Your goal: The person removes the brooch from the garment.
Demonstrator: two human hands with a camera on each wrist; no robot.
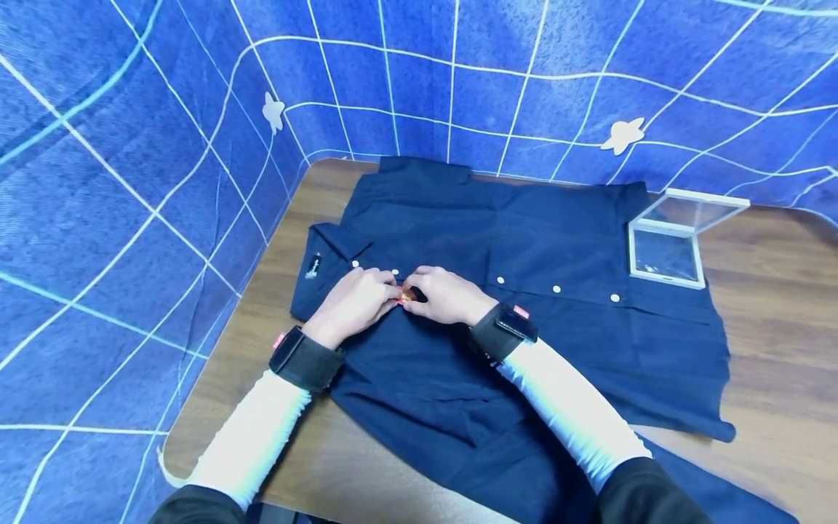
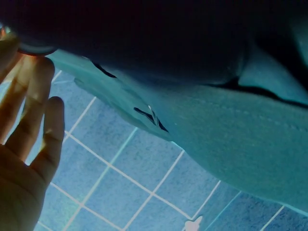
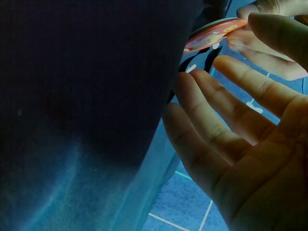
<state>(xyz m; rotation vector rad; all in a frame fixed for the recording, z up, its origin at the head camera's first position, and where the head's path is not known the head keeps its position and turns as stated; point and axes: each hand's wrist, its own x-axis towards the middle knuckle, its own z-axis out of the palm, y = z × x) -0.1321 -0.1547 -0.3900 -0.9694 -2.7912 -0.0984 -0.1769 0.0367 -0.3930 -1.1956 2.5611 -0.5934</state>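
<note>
A dark navy button-up shirt (image 1: pixel 550 233) lies spread out, its collar at the left. Both hands meet over its front, near the upper buttons. Between their fingertips is a small round red-and-orange badge (image 1: pixel 404 296), seen nearly edge-on in the right wrist view as a shiny disc (image 3: pixel 214 35). My left hand (image 1: pixel 353 302) pinches the badge from the collar side. From the hem side, my right hand (image 1: pixel 448 295) pinches it with thumb and forefinger, the other fingers (image 3: pixel 226 115) extended along the cloth. The badge's back is hidden.
A white-framed clear case (image 1: pixel 666 255) stands with its lid up on the shirt's right part. Several white buttons (image 1: pixel 556 289) run along the placket. Beneath is a wooden table (image 1: pixel 779 313), bordered behind and at left by blue gridded fabric (image 1: pixel 419 80). A sleeve drapes towards the front edge.
</note>
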